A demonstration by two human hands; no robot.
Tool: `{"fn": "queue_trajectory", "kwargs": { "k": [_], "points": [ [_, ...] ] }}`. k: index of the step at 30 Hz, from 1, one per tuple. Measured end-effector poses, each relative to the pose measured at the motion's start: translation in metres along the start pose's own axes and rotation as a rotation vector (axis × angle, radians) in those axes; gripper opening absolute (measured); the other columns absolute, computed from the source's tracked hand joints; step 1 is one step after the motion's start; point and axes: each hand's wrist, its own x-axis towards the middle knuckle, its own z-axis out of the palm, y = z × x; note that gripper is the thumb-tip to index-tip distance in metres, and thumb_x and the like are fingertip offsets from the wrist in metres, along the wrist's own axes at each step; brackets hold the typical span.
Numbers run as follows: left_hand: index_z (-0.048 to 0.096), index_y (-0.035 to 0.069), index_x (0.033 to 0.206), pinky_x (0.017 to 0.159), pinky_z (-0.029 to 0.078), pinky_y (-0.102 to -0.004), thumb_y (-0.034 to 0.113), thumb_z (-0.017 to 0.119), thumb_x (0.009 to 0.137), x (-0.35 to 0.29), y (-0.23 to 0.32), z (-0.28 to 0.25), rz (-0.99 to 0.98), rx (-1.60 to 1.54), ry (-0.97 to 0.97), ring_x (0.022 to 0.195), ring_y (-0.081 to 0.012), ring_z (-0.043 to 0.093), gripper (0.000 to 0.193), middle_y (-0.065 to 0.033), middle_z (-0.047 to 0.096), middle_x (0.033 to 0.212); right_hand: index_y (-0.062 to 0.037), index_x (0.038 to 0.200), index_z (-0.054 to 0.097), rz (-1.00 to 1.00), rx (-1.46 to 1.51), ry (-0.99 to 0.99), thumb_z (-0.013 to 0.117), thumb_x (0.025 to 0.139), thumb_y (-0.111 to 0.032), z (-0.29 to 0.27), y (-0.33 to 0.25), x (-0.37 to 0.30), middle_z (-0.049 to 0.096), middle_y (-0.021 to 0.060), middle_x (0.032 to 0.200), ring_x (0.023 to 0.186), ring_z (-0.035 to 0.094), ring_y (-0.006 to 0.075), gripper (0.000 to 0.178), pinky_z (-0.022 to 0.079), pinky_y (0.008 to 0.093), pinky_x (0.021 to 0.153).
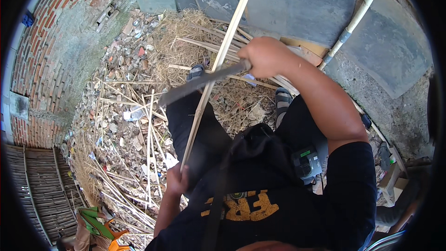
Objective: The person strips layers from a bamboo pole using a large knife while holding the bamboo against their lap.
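Observation:
Low in front of my body, my left hand [176, 180] is closed around the lower end of a long, pale bamboo strip [228, 42]. The strip slants up and away past the top edge of the view. My right hand [264, 59] grips the handle of a machete [197, 85], whose dark blade points left. The blade lies across the strip about midway along it; whether its edge bites into the bamboo I cannot tell. Part of the handle is hidden inside my fist.
Cut strips [150, 144] lie scattered over the rubble at left. A heap of fine shavings [179, 32] is ahead, near my sandaled feet. A brick wall [53, 60] stands left, a grey wall [297, 7] ahead with a pipe [360, 14]. Another person [88, 232] is at lower left.

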Motion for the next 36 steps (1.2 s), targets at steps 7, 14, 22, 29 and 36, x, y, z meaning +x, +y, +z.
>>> {"fn": "queue_trajectory", "kwargs": {
  "k": [7,14,22,29,36],
  "points": [
    [0.062,0.0,0.086,0.053,0.045,-0.0418,0.02,0.051,0.099,-0.003,0.013,-0.004,0.012,0.003,-0.005,0.055,-0.0338,0.062,0.027,-0.0183,0.058,0.06,-0.0026,0.101,0.07,0.268,0.281,0.184,0.072,0.079,-0.022,0.005,0.056,0.013,0.07,0.021,0.083,0.082,0.067,0.0395,0.029,0.053,0.045,0.077],
    [0.063,0.0,0.086,0.053,0.045,-0.0412,0.019,0.053,0.098,-0.004,0.008,-0.001,-0.01,-0.022,0.01,0.054,-0.0342,0.062,0.024,-0.0185,0.058,0.061,-0.006,0.094,0.07,0.162,0.217,0.131,0.069,0.075,-0.017,-0.003,0.029,0.0,0.069,0.0173,0.083,0.083,0.067,0.0364,0.021,0.053,0.0463,0.076],
    [0.063,0.0,0.086,0.053,0.045,-0.0424,0.018,0.054,0.098,0.0,0.007,0.0,-0.013,0.037,0.003,0.056,-0.037,0.062,0.023,-0.02,0.058,0.061,-0.0064,0.092,0.069,0.145,0.174,0.094,0.07,0.075,-0.017,0.0,0.032,0.005,0.068,0.0177,0.079,0.081,0.067,0.0382,0.02,0.052,0.0476,0.073],
    [0.063,0.0,0.086,0.053,0.045,-0.0437,0.017,0.054,0.097,-0.004,0.013,-0.001,0.03,0.014,0.049,0.056,-0.0387,0.062,0.022,-0.0209,0.058,0.061,-0.0057,0.092,0.069,0.174,0.254,0.228,0.069,0.076,-0.018,0.008,0.043,0.008,0.067,0.0196,0.08,0.083,0.067,0.0389,0.021,0.052,0.0475,0.075],
    [0.063,0.001,0.087,0.052,0.046,-0.0437,0.017,0.054,0.097,-0.005,0.005,0.002,0.017,0.064,0.044,0.055,-0.0388,0.062,0.021,-0.0203,0.058,0.06,-0.0102,0.098,0.072,0.124,0.06,-0.003,0.067,0.071,-0.013,-0.011,-0.002,-0.003,0.07,0.0177,0.09,0.088,0.068,0.0369,0.028,0.054,0.0476,0.078]
  ]
}}
